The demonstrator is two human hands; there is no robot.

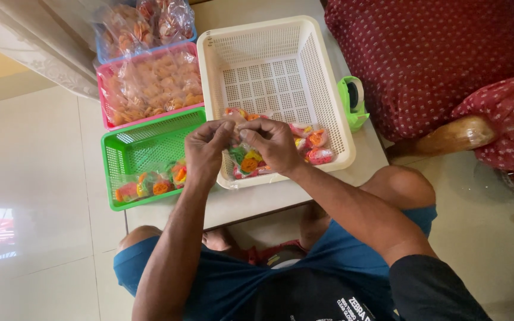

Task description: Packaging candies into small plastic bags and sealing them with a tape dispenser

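Low pale table [251, 205] across the middle of the frame, set on a glossy cream tiled floor [37, 178] with window glare at lower left. Pale patterned curtain [37, 47] in the upper left corner. Dark red dotted cushions [429, 59] at upper right, just beyond the table's edge.

Four plastic baskets crowded together on the table. Large cream mesh basket [275, 65] at centre, mostly bare, a few clear packets of colourful snacks [313, 145] lying in its lower right corner. Green basket [144, 145] to its left, touching it, more such packets [150, 185] along its lower wall. Pink basket [150, 83] above the green one, filled with bags of orange crackers. Blue basket [144, 27] at the top edge, likewise full of bagged orange snacks. Green tape dispenser [352, 101] just beside the cream basket's right wall.

Both hands raised together over the lower rim of the cream basket. Left hand [205, 151] and right hand [272, 142] nearly touching, fingers pinched narrow on the top of a small clear packet [245, 159] of green, yellow and orange pieces. Packet hanging between and just under the two hands, above the basket's lower left part.

Bare knees and blue shorts at the bottom of the frame, under the table's near edge.
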